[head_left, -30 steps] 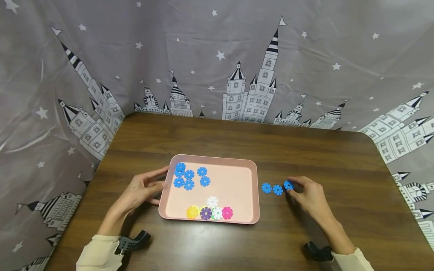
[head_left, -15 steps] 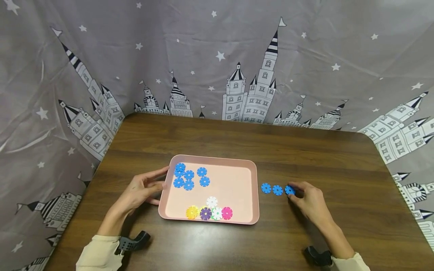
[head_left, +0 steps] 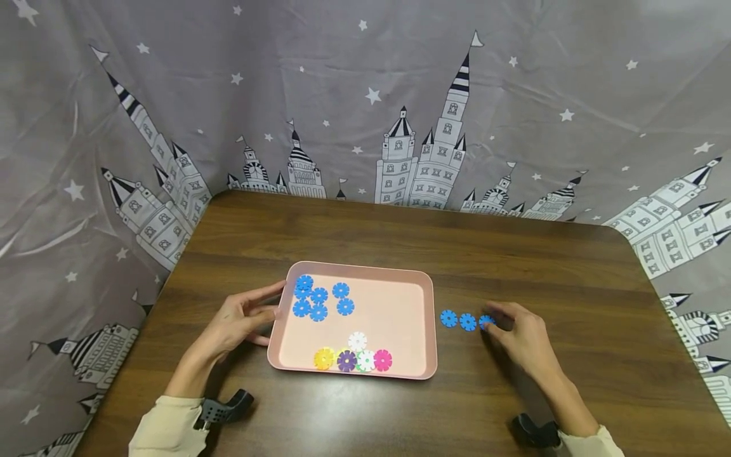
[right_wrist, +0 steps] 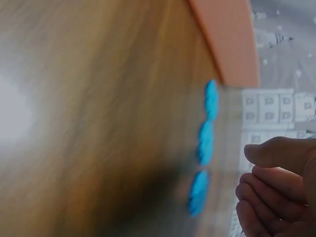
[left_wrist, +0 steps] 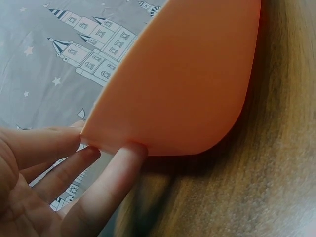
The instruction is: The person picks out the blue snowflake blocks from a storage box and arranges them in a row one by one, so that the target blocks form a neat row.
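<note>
Three blue snowflake building discs lie in a row on the table, right of the pink tray: a near-tray disc, a middle disc and an outer disc. My right hand is at the outer disc and partly covers it in the head view. From the right wrist, the hand shows loosely bent fingers with nothing between them, apart from the discs. Against the tray's left wall rests my left hand. In the left wrist view its fingertips touch the tray wall and rim.
Inside the tray, several blue discs sit at the upper left. Along its front wall are a yellow disc, a purple disc, white discs and a pink disc. Castle-print cloth surrounds the wooden table.
The outer blue disc has come down slightly with my right hand into line with the other two; the fingers have let go of it. My left hand stays at the tray.
</note>
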Demonstrator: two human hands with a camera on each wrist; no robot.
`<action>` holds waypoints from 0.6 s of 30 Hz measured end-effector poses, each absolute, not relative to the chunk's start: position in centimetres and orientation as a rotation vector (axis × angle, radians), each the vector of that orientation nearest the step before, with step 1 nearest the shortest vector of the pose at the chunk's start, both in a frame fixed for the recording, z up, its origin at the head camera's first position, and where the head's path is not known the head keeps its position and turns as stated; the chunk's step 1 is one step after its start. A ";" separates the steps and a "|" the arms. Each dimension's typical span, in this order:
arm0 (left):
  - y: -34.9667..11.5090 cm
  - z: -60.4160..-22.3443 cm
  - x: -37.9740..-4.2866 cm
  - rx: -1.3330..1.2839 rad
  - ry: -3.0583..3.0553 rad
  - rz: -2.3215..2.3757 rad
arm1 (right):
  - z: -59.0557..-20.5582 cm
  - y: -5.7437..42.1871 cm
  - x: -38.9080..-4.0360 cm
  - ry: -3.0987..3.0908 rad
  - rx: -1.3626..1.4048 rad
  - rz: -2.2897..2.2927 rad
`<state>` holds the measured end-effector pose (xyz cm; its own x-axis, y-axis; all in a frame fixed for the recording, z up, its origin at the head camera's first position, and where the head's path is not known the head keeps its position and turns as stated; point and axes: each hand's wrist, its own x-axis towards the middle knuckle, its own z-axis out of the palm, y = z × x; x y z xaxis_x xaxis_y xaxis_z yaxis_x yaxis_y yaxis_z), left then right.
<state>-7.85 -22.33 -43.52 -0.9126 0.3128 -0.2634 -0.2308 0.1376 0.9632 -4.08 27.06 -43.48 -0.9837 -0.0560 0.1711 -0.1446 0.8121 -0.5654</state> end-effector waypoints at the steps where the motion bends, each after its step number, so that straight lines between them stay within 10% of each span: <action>1: -22.4 -43.5 -7.8 0.078 2.020 1.825 | -43.2 26.8 -4.2 -2.838 0.171 0.920; 18: -22.6 -43.5 -8.0 0.071 2.016 1.810 | -39.2 17.7 -8.5 -2.873 0.325 1.281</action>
